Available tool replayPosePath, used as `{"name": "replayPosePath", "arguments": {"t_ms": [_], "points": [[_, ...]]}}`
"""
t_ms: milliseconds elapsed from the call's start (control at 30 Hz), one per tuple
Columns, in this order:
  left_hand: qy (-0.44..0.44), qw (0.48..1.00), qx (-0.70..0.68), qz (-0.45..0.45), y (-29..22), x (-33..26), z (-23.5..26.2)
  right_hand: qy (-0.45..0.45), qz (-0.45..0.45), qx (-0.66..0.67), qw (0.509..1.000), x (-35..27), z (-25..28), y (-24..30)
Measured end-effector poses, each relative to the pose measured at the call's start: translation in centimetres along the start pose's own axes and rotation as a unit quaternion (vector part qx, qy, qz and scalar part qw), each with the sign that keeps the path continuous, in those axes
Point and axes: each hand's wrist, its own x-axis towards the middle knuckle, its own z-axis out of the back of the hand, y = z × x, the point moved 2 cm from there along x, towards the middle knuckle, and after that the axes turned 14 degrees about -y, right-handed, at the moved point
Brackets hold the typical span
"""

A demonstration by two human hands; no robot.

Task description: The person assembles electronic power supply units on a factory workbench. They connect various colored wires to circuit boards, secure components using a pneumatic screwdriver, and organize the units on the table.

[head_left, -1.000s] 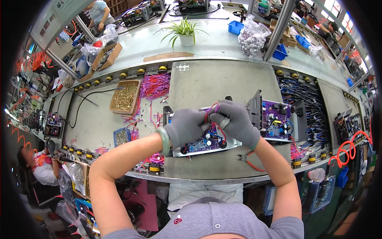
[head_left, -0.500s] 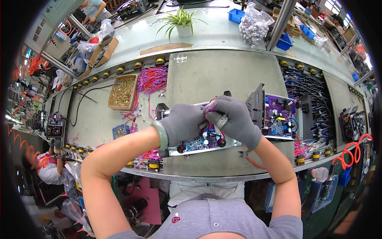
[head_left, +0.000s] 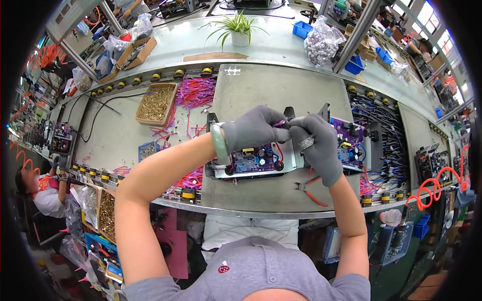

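Observation:
My left hand (head_left: 255, 129), in a grey glove, pinches a small purple-sleeved piece (head_left: 279, 123), perhaps a wire end; most of it is hidden by the fingers. Close beside it, my gloved right hand (head_left: 321, 148) has its fingers drawn together; what they grip, if anything, is hidden. A silvery wrap (head_left: 306, 142) shows on one of its fingers. Below both hands lies a metal housing (head_left: 251, 175) with a purple circuit board (head_left: 246, 159), from which a red wire (head_left: 279, 149) rises. Pliers with orange-red handles (head_left: 315, 197) rest on the worktop near my right wrist.
A second housing with a circuit board (head_left: 346, 135) stands to the right, before many dark blue-handled tools (head_left: 384, 135). On the left are a box of brass parts (head_left: 156, 104), purple-red wires (head_left: 196, 93) and a blue bin (head_left: 148, 151). A potted plant (head_left: 240, 38) stands at the back.
Both hands have moved up off the board, the right one also rightward, uncovering more of it and the pliers. The purple piece stays at the fingertips. My view has shifted slightly.

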Motion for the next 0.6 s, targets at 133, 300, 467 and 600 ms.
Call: {"name": "replayPosePath", "arguments": {"t_ms": [133, 300, 467, 600], "points": [[-0.08, 0.99, 0.093, -0.066, 1.1, 0.4, -0.3, 0.058, 0.109, -0.14, 0.982, 0.5, 0.1, 0.3], [-0.144, 0.866, 0.431, -0.209, 1.3, 1.1, -0.6, 0.169, 0.267, -0.244, 0.917, 3.0, -1.0, 0.2], [-0.091, 0.828, 0.533, -0.15, 2.8, 1.5, -0.7, 0.136, 0.183, -0.193, 0.955, 2.4, -2.6, -0.2], [-0.126, 0.847, 0.491, -0.161, 3.8, 2.0, -1.4, 0.074, -0.081, -0.123, 0.986, -1.5, -2.0, -1.5]]}}
